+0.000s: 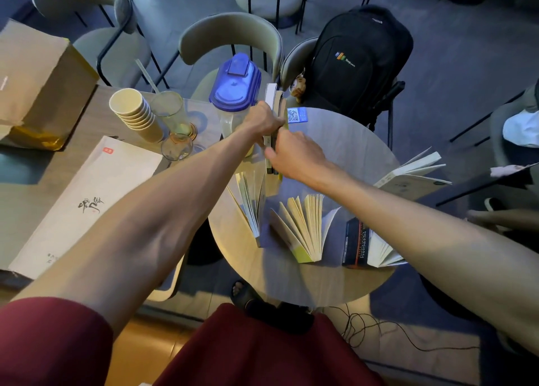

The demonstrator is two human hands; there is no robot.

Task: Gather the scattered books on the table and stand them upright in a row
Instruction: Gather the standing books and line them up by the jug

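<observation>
Left grip [264, 121] and right grip [297, 155] each clasp the closed books [271, 95] standing upright together between them on the round surface [335, 140]. Nearer the person than both grips, four fanned-open books [306, 228] stand apart.

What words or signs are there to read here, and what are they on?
"Shop", beside a coloured logo, on the black backpack.
A QR code on the blue sticker: no words readable.
Brush characters and a red stamp on the white package: I cannot read them.
Letters on the black book: turned sideways, too blurred.
</observation>
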